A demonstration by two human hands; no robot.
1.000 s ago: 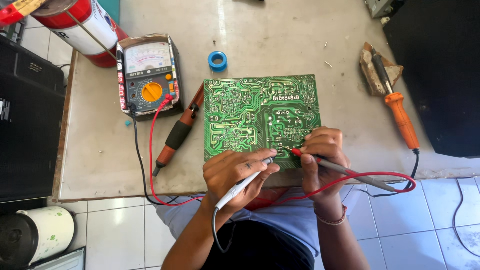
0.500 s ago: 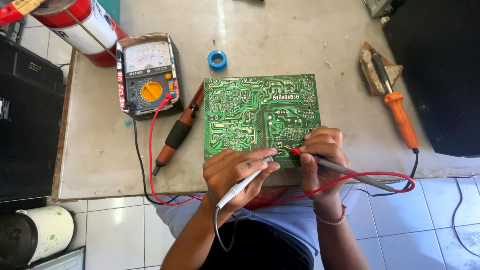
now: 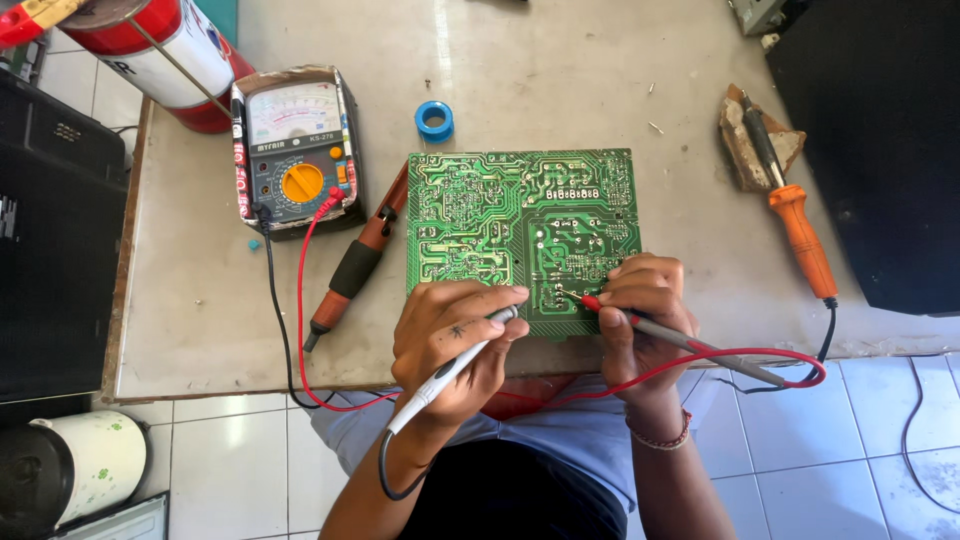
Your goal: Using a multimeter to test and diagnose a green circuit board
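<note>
Head view: the green circuit board (image 3: pixel 520 235) lies solder-side up mid-tabletop (image 3: pixel 600 70). Left hand (image 3: pixel 450 335) fingers pinch the grey probe (image 3: pixel 450 370), right hand (image 3: pixel 640 305) pinches the red-tipped probe (image 3: pixel 680 340) at 5 o'clock; probing goes best with tips steady on separate pads

Grey, scuffed bench (image 3: pixel 600 70) carries: green circuit board (image 3: pixel 520 235) near front edge; analog multimeter (image 3: pixel 295 150) to its left; blue ring (image 3: pixel 434 120); orange-handled soldering iron (image 3: pixel 795 225) on a worn block (image 3: pixel 745 140); brown-handled tool (image 3: pixel 355 265) beside the board.
</note>
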